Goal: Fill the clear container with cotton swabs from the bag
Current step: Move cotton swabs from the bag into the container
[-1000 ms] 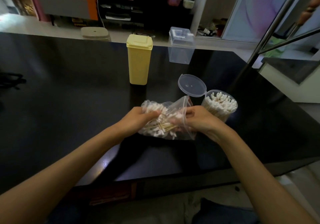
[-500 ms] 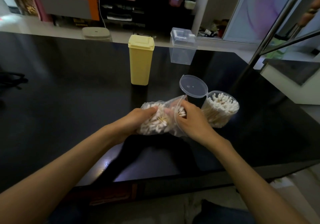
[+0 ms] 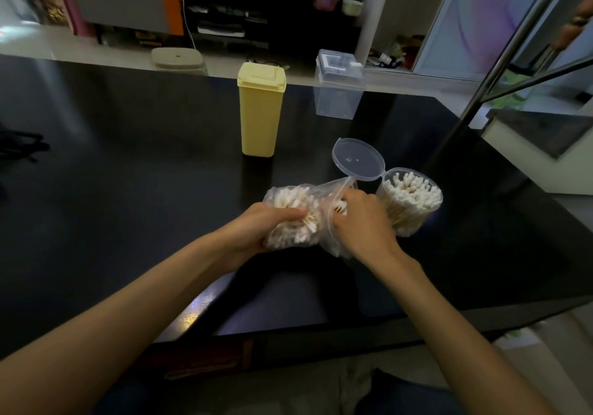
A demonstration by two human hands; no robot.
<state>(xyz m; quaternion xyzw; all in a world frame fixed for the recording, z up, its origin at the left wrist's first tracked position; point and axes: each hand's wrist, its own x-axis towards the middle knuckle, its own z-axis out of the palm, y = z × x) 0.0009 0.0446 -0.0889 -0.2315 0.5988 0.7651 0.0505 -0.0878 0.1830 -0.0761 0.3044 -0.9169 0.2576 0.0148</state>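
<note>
The clear container (image 3: 410, 201) looked nearly full; beside it, the left hand (image 3: 256, 231) gripped the bag (image 3: 298, 215), the right hand (image 3: 359, 222) pinching swabs (image 3: 340, 206) inside.

Two hands are over the worktop (image 3: 128, 190): one left hand (image 3: 256, 228) and one right hand (image 3: 362, 225). One clear plastic bag (image 3: 324, 191) is held between them, and the cotton swabs (image 3: 288, 199) inside it are too many and too tightly packed to count. One round clear container (image 3: 414, 219) stands near the right edge, with one hinged lid (image 3: 357, 159); the swabs standing in it are likewise beyond counting. Toward the far edge stand two more containers: one tall yellow box (image 3: 260, 116) and one clear rectangular box (image 3: 337, 93). One round stool (image 3: 178, 58) shows beyond the far edge.
</note>
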